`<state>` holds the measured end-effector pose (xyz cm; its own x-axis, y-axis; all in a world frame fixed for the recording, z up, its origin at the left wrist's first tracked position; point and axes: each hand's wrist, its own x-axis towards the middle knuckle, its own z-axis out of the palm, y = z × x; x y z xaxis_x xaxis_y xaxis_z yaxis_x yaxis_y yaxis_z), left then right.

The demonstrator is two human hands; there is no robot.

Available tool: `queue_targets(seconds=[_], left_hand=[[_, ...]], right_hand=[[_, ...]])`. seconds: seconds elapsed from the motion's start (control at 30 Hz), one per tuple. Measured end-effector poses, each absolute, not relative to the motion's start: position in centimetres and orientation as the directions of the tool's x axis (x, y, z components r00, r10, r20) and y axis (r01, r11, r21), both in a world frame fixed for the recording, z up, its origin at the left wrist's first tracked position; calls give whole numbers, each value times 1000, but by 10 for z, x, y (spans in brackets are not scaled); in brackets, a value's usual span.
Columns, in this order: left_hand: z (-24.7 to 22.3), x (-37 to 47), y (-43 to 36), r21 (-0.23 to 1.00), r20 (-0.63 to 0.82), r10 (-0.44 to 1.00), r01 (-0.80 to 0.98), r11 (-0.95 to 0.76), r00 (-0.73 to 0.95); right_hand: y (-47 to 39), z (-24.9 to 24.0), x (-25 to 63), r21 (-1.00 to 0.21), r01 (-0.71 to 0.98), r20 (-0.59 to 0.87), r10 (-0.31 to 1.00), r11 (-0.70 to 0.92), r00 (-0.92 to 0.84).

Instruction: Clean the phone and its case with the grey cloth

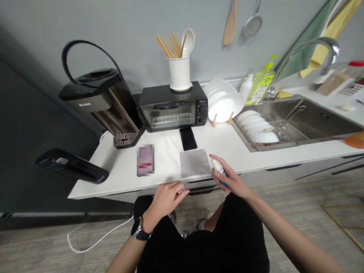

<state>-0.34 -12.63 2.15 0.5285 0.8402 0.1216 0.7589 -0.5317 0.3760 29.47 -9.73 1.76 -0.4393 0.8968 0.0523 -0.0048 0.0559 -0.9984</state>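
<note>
Small white-and-blue bottle [218, 168] gripped in the right hand [227, 177], just beside the grey cloth [195, 163] on the white desk [165, 151], left hand [170, 195] loosely curled at the desk's front edge, black phone [188, 138] behind the cloth.

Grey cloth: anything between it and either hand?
Nothing visible. Left hand is off the grey cloth's near edge; right hand holds the white-topped bottle at its right side. Black phone is beyond the far edge.
</note>
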Motion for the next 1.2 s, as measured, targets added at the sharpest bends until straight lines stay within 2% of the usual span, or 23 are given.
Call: queue_targets(seconds=[0.07,0.17,0.27,0.4,0.73,0.9,1.2], left_hand=[[18,-7,-126,398,125,848,757,-519,515],[15,-8,-124,416,127,854,754,-508,505],[12,-9,-124,422,121,858,756,-499,499],[10,-15,-126,425,99,872,772,-473,480],[8,-30,-125,420,58,897,804,-421,439],[7,-33,-127,417,50,903,812,-408,427],[10,-48,-136,424,40,928,835,-352,370]], right_hand=[[-80,17,296,-919,281,134,887,278,-442],[-49,15,293,-630,576,216,830,521,-514],[-24,15,287,-406,705,164,805,581,-570],[-8,12,284,-228,761,63,789,607,-611],[-10,14,287,-13,822,22,822,570,-569],[-3,13,285,-14,811,46,810,585,-584],[-15,8,305,60,777,-11,779,627,-627]])
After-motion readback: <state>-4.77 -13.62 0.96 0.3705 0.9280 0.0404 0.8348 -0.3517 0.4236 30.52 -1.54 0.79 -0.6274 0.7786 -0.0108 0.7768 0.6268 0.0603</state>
